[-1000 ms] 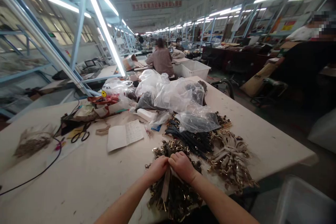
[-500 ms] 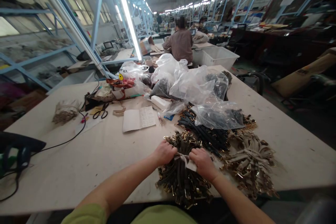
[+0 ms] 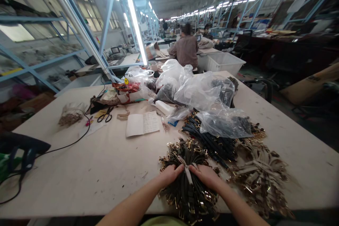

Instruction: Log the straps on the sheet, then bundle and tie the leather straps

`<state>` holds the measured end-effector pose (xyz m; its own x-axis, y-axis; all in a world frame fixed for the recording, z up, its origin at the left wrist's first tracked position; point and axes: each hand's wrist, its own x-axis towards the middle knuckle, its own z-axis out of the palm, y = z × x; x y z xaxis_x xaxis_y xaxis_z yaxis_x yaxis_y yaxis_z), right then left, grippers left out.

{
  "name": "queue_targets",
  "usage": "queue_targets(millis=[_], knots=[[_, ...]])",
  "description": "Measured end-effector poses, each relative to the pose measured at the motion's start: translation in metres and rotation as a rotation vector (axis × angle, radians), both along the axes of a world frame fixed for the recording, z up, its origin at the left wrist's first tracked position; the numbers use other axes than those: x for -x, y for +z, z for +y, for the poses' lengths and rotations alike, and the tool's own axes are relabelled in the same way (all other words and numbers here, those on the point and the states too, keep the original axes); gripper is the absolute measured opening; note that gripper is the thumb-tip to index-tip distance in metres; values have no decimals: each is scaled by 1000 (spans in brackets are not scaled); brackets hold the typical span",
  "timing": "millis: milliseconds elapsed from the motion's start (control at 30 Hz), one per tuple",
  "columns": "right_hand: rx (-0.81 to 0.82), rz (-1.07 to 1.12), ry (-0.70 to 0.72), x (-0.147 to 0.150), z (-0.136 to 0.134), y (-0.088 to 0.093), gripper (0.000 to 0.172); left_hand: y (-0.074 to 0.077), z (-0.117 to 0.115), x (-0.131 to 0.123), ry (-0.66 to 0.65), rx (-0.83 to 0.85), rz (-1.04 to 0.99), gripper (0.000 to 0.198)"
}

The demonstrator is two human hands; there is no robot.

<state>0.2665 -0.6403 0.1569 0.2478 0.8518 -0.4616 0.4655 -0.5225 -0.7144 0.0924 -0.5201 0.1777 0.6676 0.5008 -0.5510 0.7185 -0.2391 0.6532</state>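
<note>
Left hand (image 3: 171, 173) and right hand (image 3: 206, 176) clasped a strap bundle (image 3: 189, 192) at the table's (image 3: 106, 169) near edge. Its pale tie (image 3: 187, 170) appeared already knotted, and beige straps (image 3: 261, 176) lay just beside.

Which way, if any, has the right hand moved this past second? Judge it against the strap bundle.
Yes. The right hand slid rightward across the dark strap bundle, off the left hand; the tan tie now lies between them.

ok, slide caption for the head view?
Left hand and right hand grip a tied bundle of dark gold-buckled straps on a worktable.
</note>
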Motion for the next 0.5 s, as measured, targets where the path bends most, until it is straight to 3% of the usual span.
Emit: queue_targets(millis=[100,200,267,400,500], knots=[[92,465,-76,-4,13,-4,69,-5,3,-8,165,240,-13,78],[228,727,-135,-3,22,-4,71,-11,10,-9,260,559,25,75],[228,862,-209,4,26,-3,69,-19,12,-7,313,749,-43,68],[74,812,-323,27,25,4,60,-30,4,4,452,812,-245,53],[12,811,-354,38,13,14,58,-16,0,19,409,882,-340,31]])
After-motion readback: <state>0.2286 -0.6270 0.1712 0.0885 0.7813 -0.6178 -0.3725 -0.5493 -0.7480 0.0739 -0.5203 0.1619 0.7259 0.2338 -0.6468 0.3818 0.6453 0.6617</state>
